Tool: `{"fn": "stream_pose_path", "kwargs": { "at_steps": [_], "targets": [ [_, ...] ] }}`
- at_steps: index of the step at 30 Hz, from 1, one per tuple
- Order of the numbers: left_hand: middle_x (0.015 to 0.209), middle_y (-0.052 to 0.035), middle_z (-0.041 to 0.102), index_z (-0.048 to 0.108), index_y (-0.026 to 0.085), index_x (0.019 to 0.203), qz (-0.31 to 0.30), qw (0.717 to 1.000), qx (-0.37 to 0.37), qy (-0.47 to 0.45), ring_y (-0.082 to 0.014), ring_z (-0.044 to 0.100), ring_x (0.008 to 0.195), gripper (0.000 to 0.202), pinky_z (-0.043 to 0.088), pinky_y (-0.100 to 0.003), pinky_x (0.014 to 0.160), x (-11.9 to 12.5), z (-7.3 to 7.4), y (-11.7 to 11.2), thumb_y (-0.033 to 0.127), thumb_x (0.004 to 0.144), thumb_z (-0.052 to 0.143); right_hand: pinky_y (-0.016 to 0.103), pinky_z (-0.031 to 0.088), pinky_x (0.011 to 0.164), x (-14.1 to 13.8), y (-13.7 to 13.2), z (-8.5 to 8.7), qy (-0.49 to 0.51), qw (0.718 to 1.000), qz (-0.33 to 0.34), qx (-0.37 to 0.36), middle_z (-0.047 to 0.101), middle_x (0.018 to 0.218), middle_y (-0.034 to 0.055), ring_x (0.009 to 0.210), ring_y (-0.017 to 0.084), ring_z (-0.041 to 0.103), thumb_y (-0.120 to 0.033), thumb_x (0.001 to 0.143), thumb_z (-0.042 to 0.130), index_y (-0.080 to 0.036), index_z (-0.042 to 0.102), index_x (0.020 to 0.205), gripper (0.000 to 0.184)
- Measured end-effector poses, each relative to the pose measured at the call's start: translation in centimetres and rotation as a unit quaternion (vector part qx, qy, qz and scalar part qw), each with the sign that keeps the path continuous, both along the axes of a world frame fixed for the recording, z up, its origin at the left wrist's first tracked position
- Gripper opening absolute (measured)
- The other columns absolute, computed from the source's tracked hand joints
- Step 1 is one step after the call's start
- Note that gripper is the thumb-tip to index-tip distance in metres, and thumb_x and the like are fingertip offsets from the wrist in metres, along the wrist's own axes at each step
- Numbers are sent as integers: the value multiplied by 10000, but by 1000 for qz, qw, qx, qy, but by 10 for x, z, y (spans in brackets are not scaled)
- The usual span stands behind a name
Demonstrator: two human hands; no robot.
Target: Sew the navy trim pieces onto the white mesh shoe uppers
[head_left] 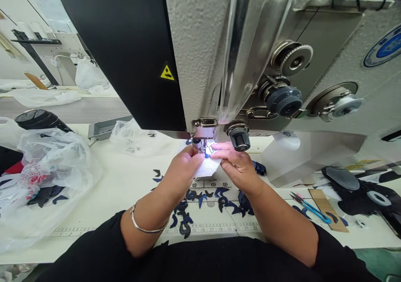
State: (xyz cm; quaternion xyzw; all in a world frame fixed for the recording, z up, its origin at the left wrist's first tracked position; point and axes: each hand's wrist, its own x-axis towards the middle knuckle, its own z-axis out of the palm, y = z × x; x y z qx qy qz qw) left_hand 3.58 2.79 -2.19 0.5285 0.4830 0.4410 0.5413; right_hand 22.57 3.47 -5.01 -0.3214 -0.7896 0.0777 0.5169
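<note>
Under the presser foot [198, 145] of an industrial sewing machine [200, 52], left hand [183, 170] and right hand [237, 166] sit close together, fingertips pinching a white mesh fabric piece [206, 168] from opposite sides; a small navy patch [206, 151] shows at its upper edge. Navy appliqué cut-outs [200, 199] lie scattered on the cream worktop [131, 177], just below the hands, above a printed ruler scale [213, 230]. Right of these: blue-handled thread snips [310, 208] touching a tan cardboard strip [327, 211]. Left: a clear plastic bag [53, 165] containing dark pieces. Metal bangle [147, 222] on left wrist.
</note>
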Motion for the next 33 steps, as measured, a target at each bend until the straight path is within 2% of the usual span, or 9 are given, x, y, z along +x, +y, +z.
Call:
{"fn": "stream_pose_path", "kwargs": {
  "at_steps": [7, 11, 16, 22, 33],
  "targets": [
    [708, 38, 497, 530, 210, 804, -11, 999, -12, -27, -116, 448, 631, 162, 346, -227, 552, -1, 2, -4, 339, 810, 627, 462, 529, 986, 1, 1, -2, 5, 1000, 6, -23, 691, 1170, 34, 1110, 211, 637, -142, 935, 533, -297, 725, 1062, 277],
    [706, 32, 479, 494, 203, 756, -7, 999, -15, -46, -109, 448, 636, 191, 337, -207, 518, -2, 2, -4, 316, 795, 643, 460, 523, 995, 1, 1, -1, 2, 1000, 4, -22, 697, 1159, 29, 1113, 207, 637, -162, 948, 528, -301, 720, 1067, 266],
    [740, 26, 484, 495, 195, 748, -26, 997, -24, -67, -104, 461, 665, 214, 361, -187, 509, -5, 4, -5, 310, 805, 667, 462, 517, 1001, 1, -1, -1, -5, 1000, 2, -24, 700, 1161, 33, 1139, 212, 628, -158, 957, 511, -296, 713, 1094, 280],
    [719, 32, 510, 529, 177, 765, -63, 987, -70, -127, -67, 438, 590, 270, 394, -174, 527, -13, -1, -7, 360, 820, 720, 496, 495, 1033, -1, -1, -3, -7, 1000, -5, -9, 688, 1199, 38, 1148, 221, 624, -157, 956, 510, -294, 706, 1127, 294],
    [734, 35, 519, 588, 165, 779, -56, 984, -67, -154, -49, 475, 571, 255, 414, -158, 528, -22, -8, -4, 344, 805, 768, 517, 477, 1047, -5, -7, -4, -26, 997, -51, 42, 680, 1192, 54, 1172, 240, 604, -150, 950, 523, -278, 703, 1138, 290]
  ]
}}
